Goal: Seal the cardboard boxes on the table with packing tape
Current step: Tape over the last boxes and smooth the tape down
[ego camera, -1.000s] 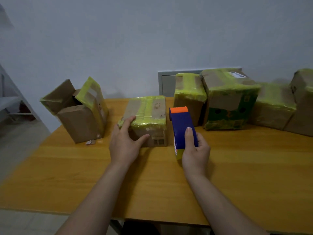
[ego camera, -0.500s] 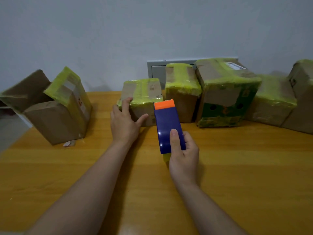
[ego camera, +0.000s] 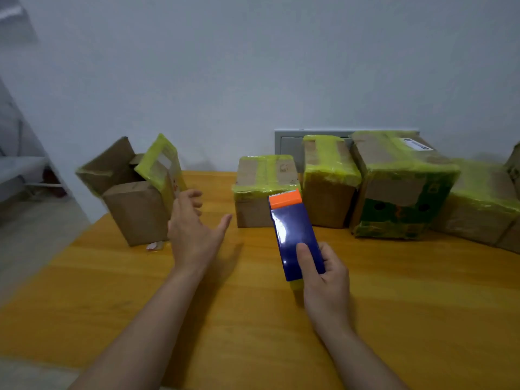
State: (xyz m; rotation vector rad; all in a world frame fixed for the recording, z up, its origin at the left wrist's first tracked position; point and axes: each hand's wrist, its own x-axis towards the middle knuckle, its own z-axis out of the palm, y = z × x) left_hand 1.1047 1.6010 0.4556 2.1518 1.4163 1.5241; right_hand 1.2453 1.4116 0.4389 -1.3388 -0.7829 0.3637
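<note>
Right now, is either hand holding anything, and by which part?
The right hand grips the blue tape dispenser at its near end, thumb pressed on top. The left hand is open and holds nothing.

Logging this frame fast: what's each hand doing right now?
Left hand: open, holding nothing.
Right hand: gripping the tape dispenser.

Glossy plastic dispenser (ego camera: 297, 235), cardboard boxes (ego camera: 266, 190), smooth wooden table (ego camera: 140, 291)
</note>
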